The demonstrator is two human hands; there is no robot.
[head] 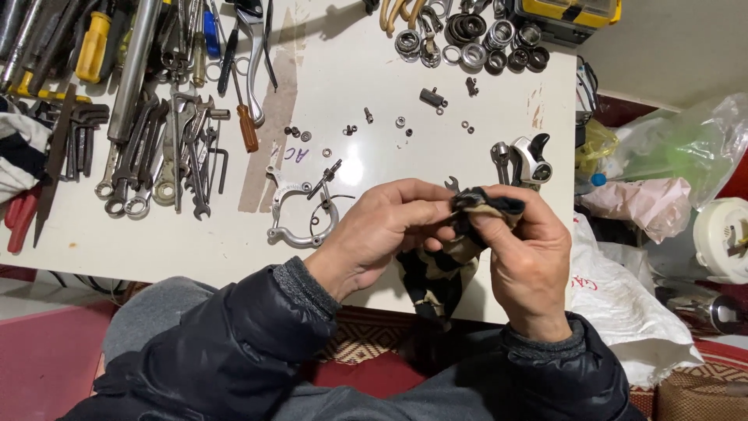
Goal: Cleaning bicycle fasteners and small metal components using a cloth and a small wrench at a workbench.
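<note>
Both hands meet over the near edge of the white table (pixel 374 93). My left hand (pixel 382 234) pinches one end of a dirty beige and black rag (pixel 436 277). My right hand (pixel 526 261) grips the rag's upper part, wrapped around something small and dark that I cannot make out. The rest of the rag hangs down between my wrists. A silver brake caliper arm (pixel 296 210) lies just left of my left hand, and a silver and black shifter part (pixel 530 160) lies just beyond my right hand.
Several wrenches (pixel 164 156), hex keys and screwdrivers fill the table's left side. Bearing rings and washers (pixel 475 47) sit at the far edge beside a yellow case (pixel 569 15). Small nuts and bolts dot the middle. Plastic bags (pixel 647 203) pile up to the right.
</note>
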